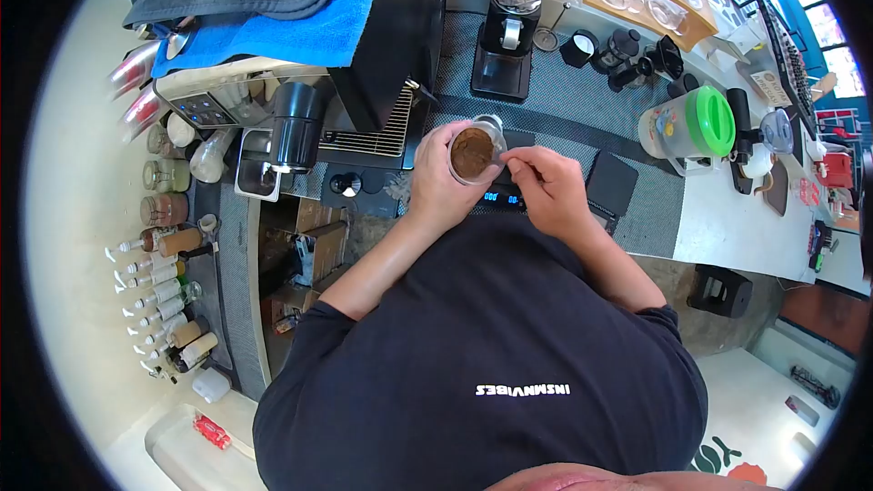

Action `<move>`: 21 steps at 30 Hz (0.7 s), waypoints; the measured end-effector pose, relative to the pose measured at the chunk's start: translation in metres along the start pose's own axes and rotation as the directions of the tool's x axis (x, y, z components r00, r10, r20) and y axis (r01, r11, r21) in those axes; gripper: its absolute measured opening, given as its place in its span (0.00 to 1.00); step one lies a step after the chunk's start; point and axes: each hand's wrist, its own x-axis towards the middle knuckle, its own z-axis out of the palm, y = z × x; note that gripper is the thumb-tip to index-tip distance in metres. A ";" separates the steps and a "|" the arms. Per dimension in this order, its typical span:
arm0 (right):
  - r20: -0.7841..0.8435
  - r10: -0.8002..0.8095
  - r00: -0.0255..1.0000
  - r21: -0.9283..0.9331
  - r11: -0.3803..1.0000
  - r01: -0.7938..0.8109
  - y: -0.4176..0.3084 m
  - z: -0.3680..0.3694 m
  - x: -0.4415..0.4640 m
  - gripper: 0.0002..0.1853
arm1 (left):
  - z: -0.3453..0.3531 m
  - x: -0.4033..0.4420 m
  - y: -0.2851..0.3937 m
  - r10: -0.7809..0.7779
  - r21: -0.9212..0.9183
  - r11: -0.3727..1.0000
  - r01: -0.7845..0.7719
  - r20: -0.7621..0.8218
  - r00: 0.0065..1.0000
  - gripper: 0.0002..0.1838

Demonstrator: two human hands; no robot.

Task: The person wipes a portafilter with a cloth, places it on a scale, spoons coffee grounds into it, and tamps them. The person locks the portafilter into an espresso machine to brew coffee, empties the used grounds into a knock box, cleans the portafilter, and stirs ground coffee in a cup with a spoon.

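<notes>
My left hand (439,177) is wrapped round a clear container (498,139) that holds brown powder (472,153). Close by on the right, my right hand (548,185) has its thumb and forefinger pinched together at the container's edge. Whatever sits between those fingertips is too small to make out. Below the hands, a black scale (506,198) shows lit blue digits, partly covered by the hands. A dark flat pad (612,184) lies to the right of my right hand.
An espresso machine (364,100) with towels on top stands at the left. A black grinder (506,45) is behind the hands. To the right is a green-lidded jug (709,123). Pump bottles (173,241) line the far left.
</notes>
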 end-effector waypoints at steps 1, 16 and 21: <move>0.021 0.110 0.994 0.066 0.992 -0.112 0.003 0.003 -0.004 0.08 | 0.000 0.000 0.000 -0.002 -0.001 1.000 0.002 0.010 1.000 0.44; 0.093 0.379 0.921 0.313 0.867 -0.388 0.011 0.003 0.006 0.11 | -0.001 -0.003 0.000 -0.225 -0.181 0.954 0.240 0.097 0.969 0.47; 0.098 0.382 0.919 0.355 0.849 -0.391 0.015 0.004 0.010 0.11 | 0.000 -0.007 -0.010 -0.237 -0.193 0.947 0.256 0.116 0.965 0.47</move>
